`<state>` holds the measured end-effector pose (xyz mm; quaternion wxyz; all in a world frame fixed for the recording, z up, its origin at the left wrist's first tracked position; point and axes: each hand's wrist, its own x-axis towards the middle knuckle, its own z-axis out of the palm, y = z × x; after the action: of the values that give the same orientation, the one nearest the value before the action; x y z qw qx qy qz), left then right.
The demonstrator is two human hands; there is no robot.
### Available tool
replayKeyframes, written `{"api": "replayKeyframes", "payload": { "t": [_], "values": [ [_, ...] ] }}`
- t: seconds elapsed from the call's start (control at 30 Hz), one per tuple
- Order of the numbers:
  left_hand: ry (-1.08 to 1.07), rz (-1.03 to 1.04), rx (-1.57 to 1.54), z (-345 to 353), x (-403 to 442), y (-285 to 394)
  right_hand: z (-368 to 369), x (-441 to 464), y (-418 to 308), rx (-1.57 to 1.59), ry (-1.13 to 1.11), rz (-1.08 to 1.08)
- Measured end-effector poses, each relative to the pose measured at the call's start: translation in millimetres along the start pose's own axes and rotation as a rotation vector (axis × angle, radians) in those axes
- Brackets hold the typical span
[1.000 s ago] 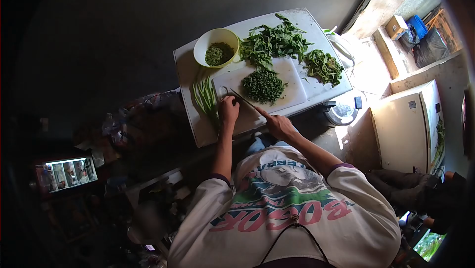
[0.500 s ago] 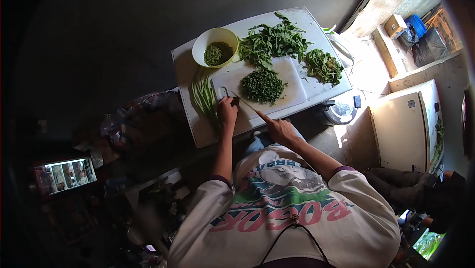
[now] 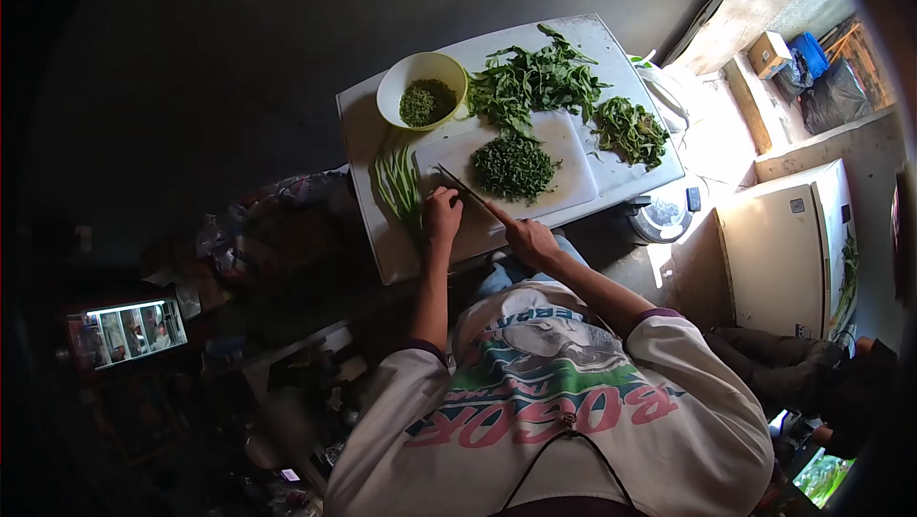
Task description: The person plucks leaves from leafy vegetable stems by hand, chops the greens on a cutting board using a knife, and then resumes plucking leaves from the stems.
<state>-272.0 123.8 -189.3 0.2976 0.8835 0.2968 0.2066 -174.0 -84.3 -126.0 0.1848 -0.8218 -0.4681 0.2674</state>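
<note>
My right hand (image 3: 531,243) grips the handle of a knife (image 3: 468,189). Its blade points up and left across the near left part of the white cutting board (image 3: 575,168). Just left of the blade, my left hand (image 3: 442,212) has its fingers curled at the board's edge; whatever they hold is hidden. A mound of finely chopped greens (image 3: 514,168) lies mid-board, beyond the knife. Long green pods or stems (image 3: 396,181) lie on the table left of the board.
On the white table (image 3: 360,149) stand a pale yellow bowl (image 3: 392,92) part-filled with chopped greens, a heap of leafy greens (image 3: 544,78) and a smaller leaf pile (image 3: 632,130). A lidded pot (image 3: 659,216) and a white fridge (image 3: 774,245) are to the right. Someone's dark-clothed legs (image 3: 783,359) show lower right.
My right hand has shifted slightly left, bringing the knife blade further over to the left, beyond my left hand's fingers. My left hand stays in nearly the same place. The view has moved slightly.
</note>
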Motion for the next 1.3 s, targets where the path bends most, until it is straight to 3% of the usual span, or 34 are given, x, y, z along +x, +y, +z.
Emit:
{"api": "replayKeyframes", "payload": {
  "t": [0.33, 0.67, 1.03, 1.3],
  "values": [
    [0.025, -0.113, -0.123, 9.3, 3.3, -3.7, -27.3, -26.2, 5.8, -0.031, -0.004, 0.055],
    [0.052, -0.122, -0.036, 10.1, 3.8, -5.8, -38.0, -44.2, -10.8, -0.033, -0.088, 0.033],
    [0.032, -0.029, 0.098, -3.1, -7.4, 21.9, 3.5, -11.1, 2.1, -0.006, 0.032, -0.062],
    [0.105, -0.074, 0.044, 1.7, -7.5, 17.6, -19.9, -24.9, 0.2, -0.052, -0.045, 0.021]
  ]
}}
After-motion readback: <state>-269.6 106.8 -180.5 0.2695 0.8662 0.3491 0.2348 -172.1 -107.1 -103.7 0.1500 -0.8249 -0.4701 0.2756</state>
